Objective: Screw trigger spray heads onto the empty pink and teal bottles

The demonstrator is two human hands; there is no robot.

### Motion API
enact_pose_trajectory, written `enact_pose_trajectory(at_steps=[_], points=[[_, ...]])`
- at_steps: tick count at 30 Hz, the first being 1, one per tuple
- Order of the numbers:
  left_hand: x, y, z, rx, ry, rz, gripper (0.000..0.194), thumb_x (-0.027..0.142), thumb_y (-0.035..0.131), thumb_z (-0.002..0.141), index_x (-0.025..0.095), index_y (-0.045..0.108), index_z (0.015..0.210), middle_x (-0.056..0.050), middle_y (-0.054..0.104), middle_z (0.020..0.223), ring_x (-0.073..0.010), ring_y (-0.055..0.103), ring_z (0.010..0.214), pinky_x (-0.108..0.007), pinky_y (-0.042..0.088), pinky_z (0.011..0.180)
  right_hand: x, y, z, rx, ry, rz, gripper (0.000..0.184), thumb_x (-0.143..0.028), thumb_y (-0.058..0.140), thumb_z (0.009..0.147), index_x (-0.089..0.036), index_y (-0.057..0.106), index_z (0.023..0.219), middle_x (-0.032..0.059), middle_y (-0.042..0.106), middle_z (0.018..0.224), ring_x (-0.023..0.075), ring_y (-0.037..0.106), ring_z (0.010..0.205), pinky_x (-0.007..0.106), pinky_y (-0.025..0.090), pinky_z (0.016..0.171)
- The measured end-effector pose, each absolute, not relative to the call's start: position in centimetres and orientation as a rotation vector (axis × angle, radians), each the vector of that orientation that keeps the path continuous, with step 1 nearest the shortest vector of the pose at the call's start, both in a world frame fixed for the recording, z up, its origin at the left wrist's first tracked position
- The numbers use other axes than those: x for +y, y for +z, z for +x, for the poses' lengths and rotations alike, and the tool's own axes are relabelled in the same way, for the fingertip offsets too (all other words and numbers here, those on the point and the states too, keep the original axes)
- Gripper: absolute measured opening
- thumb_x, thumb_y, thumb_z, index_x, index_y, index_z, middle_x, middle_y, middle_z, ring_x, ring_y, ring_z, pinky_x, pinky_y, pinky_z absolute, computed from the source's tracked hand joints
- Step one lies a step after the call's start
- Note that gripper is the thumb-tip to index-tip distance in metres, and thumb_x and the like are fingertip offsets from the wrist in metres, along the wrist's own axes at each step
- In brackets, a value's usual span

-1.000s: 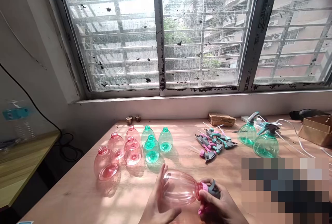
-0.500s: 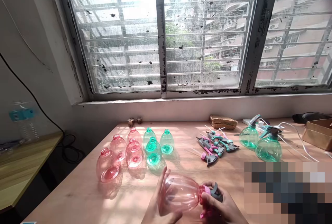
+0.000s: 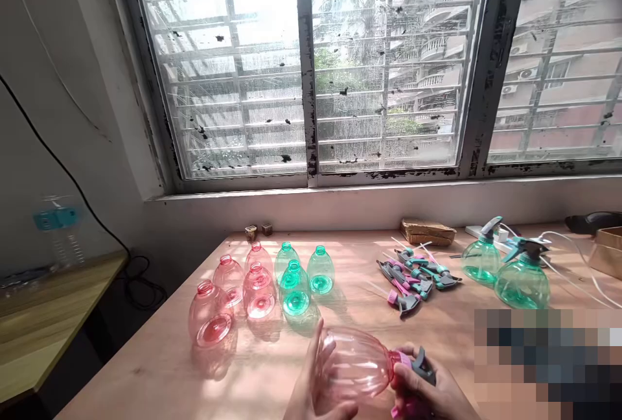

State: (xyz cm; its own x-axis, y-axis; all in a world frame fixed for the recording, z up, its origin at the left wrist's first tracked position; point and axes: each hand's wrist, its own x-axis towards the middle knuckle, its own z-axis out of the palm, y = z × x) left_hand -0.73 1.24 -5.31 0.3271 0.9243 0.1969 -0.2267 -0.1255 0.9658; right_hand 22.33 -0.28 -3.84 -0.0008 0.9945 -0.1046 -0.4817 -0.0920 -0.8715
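Note:
A clear pink spray bottle lies sideways between my hands, its base to the left and its neck to the right. My left hand is wrapped around the base end. At the neck, my right hand grips the pink collar of the grey-and-pink spray head, which sits on the bottle's mouth. My fingers partly hide the spray head. Beyond my left hand stand several open pink bottles and three open green bottles.
Several loose spray heads lie in a pile on the wooden table. Two green bottles with spray heads stand at the right, near white cables. A brown package and a cardboard box lie towards the back.
The view has shifted slightly, so everything appears a little further right. Both hands keep their hold on the pink bottle and spray head, with the bottle's neck tipped slightly lower.

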Motion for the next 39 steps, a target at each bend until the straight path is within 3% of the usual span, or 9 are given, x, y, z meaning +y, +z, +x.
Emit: enact_pose_trajectory(at_steps=[5,9,11,15,20,23,27,34,39], points=[[1.3,-5.7,-0.7,0.754,1.175,1.379,0.136,0.058,0.087,0.063,0.028,-0.004,0.161,-0.017,0.018,0.167,-0.0403,0.028,0.150,-0.052,0.026,0.121,-0.7,-3.7,22.1,-0.775,1.475,-0.934,0.060,-0.050,0.094,0.059,-0.019,0.057,0.096,-0.0012,0.071,0.059,0.0162,0.065,0.045,0.032,0.057,0.050],[0.6,-3.8,-0.3,0.785,1.110,1.248,0.117,0.066,0.077,0.071,0.021,0.016,0.160,-0.020,0.030,0.162,-0.0391,0.036,0.146,-0.051,0.026,0.121,-1.6,-3.2,22.0,-0.805,1.475,-0.933,0.054,-0.048,0.092,0.062,-0.021,0.058,0.094,-0.0016,0.070,0.061,0.0165,0.065,0.046,0.027,0.052,0.042],[0.1,-2.9,-0.2,0.798,1.082,1.241,0.108,0.061,0.078,0.073,0.025,0.022,0.158,-0.018,0.038,0.159,-0.0387,0.041,0.143,-0.053,0.028,0.119,-1.9,-2.9,22.2,-0.806,1.475,-0.928,0.054,-0.046,0.092,0.063,-0.021,0.057,0.096,-0.0015,0.070,0.061,0.0168,0.065,0.046,0.027,0.052,0.043],[-0.3,-2.4,-0.2,0.761,1.073,1.267,0.117,0.048,0.084,0.073,0.032,0.008,0.160,-0.014,0.045,0.153,-0.0366,0.045,0.139,-0.053,0.034,0.116,-2.0,-2.4,22.7,-0.790,1.502,-0.931,0.054,-0.047,0.089,0.069,-0.021,0.056,0.102,-0.0018,0.069,0.056,0.0170,0.064,0.046,0.030,0.055,0.047],[-0.1,-3.9,-0.5,0.734,1.113,1.427,0.124,0.048,0.086,0.069,0.038,0.001,0.159,-0.014,0.030,0.162,-0.0372,0.054,0.128,-0.055,0.041,0.109,-2.3,-1.9,23.3,-0.806,1.493,-0.975,0.053,-0.043,0.092,0.066,-0.021,0.058,0.100,-0.0002,0.073,0.067,0.0183,0.068,0.054,0.032,0.059,0.052],[-0.1,-3.5,-0.7,0.747,1.100,1.387,0.112,0.048,0.085,0.072,0.040,0.013,0.157,-0.011,0.028,0.163,-0.0372,0.051,0.132,-0.055,0.040,0.111,-2.5,-1.9,23.5,-0.857,1.491,-0.973,0.048,-0.040,0.092,0.066,-0.020,0.060,0.097,0.0013,0.075,0.075,0.0165,0.069,0.055,0.033,0.060,0.056],[-0.6,-1.5,-0.7,0.773,1.034,1.308,0.092,0.047,0.083,0.076,0.032,0.033,0.152,-0.014,0.041,0.155,-0.0371,0.050,0.132,-0.053,0.041,0.109,-2.5,-2.2,23.8,-0.890,1.512,-0.980,0.046,-0.040,0.091,0.068,-0.019,0.061,0.096,0.0017,0.075,0.073,0.0184,0.071,0.057,0.034,0.062,0.057],[-1.0,-0.7,-0.5,0.784,0.982,1.409,0.111,0.036,0.080,0.081,0.039,0.001,0.159,-0.012,0.029,0.163,-0.0347,0.045,0.139,-0.054,0.035,0.115,-2.5,-1.7,24.2,-0.884,1.487,-0.980,0.047,-0.038,0.090,0.071,-0.020,0.060,0.102,-0.0013,0.073,0.071,0.0170,0.070,0.058,0.035,0.064,0.060],[-0.8,-1.0,-0.5,0.845,1.030,1.389,0.111,0.041,0.084,0.076,0.038,0.009,0.158,-0.014,0.030,0.162,-0.0373,0.052,0.131,-0.056,0.041,0.110,-2.9,-0.8,24.1,-0.992,1.463,-0.986,0.039,-0.035,0.089,0.073,-0.019,0.064,0.098,-0.0028,0.071,0.074,0.0156,0.072,0.061,0.031,0.064,0.064]])
